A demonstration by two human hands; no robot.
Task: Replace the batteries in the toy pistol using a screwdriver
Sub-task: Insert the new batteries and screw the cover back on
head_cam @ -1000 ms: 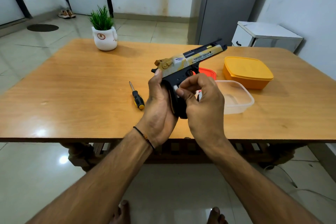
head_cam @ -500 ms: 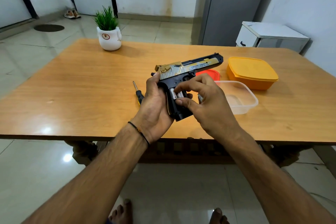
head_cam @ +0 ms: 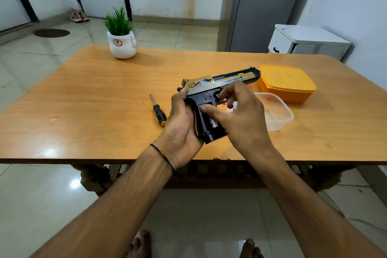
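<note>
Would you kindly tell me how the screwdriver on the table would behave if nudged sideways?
The screwdriver would probably roll, since its handle looks rounded and the table looks smooth. It is likely stiff and handle-heavy: thin metal shaft, thick handle.

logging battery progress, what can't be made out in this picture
Head view:
- Batteries in the toy pistol grip: number unclear, right hand thumb covers them.
- Red item behind the pistol: mostly hidden by pistol and fingers.
- White thing under the right fingers: too covered to identify.

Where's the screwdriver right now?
In the head view, the screwdriver lies untouched on the wooden table, just left of the left hand that holds the toy pistol.
</note>
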